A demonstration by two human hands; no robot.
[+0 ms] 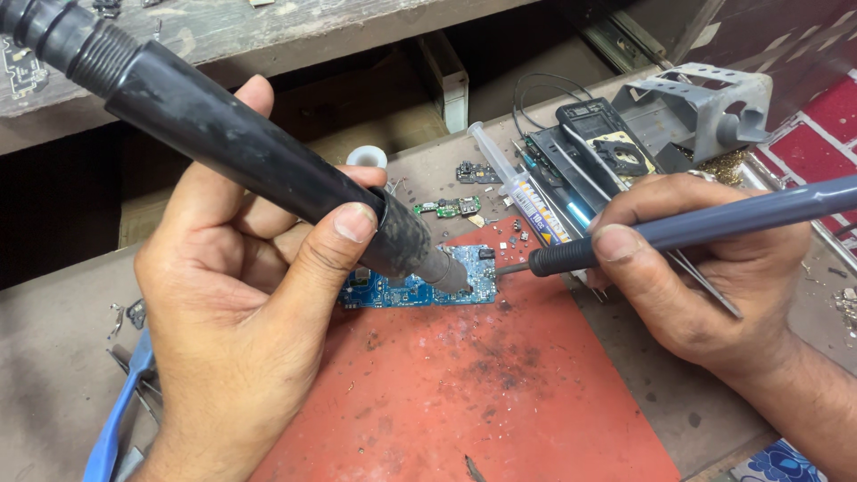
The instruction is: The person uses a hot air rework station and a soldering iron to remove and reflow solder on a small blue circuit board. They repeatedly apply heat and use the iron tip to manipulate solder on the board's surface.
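Both hands are on tools over the work. Left hand (241, 295) is wrapped around the thick black hot-air handpiece (268, 161), thumb pressed on its barrel, fingers curled underneath; the metal nozzle sits right down on the blue circuit board (420, 287). Right hand (705, 268) is pinched closed on the slim blue-grey soldering iron (678, 228), pen style, thumb on the black collar, tip pointing at the board's right edge, touching or just short of it; I cannot tell which.

Board lies between the two hands on the red work mat (473, 393), partly hidden by the left thumb and nozzle.

Beyond the right knuckles: a clear syringe (518, 183), a dark phone frame (589, 143), a grey metal stand (705, 103). Beyond the left fingertips: a small white ring-shaped part (366, 157) and small green board pieces (451, 207). Blue-handled pliers (116, 419) lie beside the left wrist.

Risk, as I judge it: the board is not clamped, so a push from either tool could skate it across the mat. Nozzle sits very close; lingering heat could scorch neighbouring parts or lift loose ones. Left thumb rides near the hot end.

Pose: left wrist bent, handpiece slanting down to the right. Right forearm comes in low from the right, iron nearly level.
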